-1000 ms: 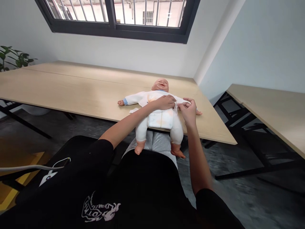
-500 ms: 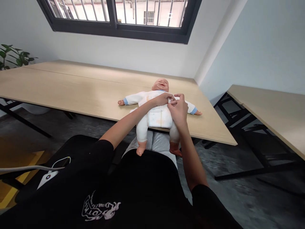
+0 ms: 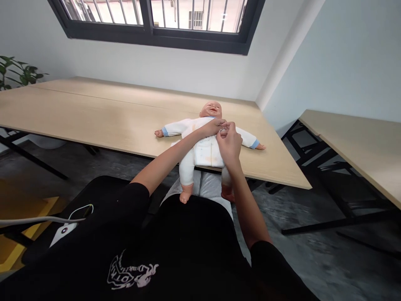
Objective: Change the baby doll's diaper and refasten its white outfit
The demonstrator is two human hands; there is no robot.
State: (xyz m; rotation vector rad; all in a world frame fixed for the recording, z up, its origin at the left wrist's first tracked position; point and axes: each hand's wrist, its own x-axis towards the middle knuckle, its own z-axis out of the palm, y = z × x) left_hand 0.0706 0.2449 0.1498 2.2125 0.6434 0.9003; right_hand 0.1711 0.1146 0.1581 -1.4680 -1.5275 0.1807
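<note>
A baby doll (image 3: 211, 110) in a white top with blue cuffs lies on its back on the table, its legs hanging over the front edge. A white diaper (image 3: 206, 152) with a faint print wraps its hips. My left hand (image 3: 215, 126) reaches across the doll's belly, fingers closed at the diaper's upper right edge. Beside it, my right hand (image 3: 230, 141) pinches the same edge, thumb and fingertips together, a bit of white showing between the hands. The fingers partly hide what is gripped.
The wooden table (image 3: 109, 117) runs left along the wall under a barred window (image 3: 196, 21). A second table (image 3: 354, 138) stands at the right. A plant (image 3: 21, 73) is at the far left, and a black chair (image 3: 103, 188) with a cable and white device (image 3: 64, 230) is at the lower left.
My right hand has shifted a little left and up, nearer my left hand, and its raised fingers have curled in. The doll's leg at the right has moved slightly left.
</note>
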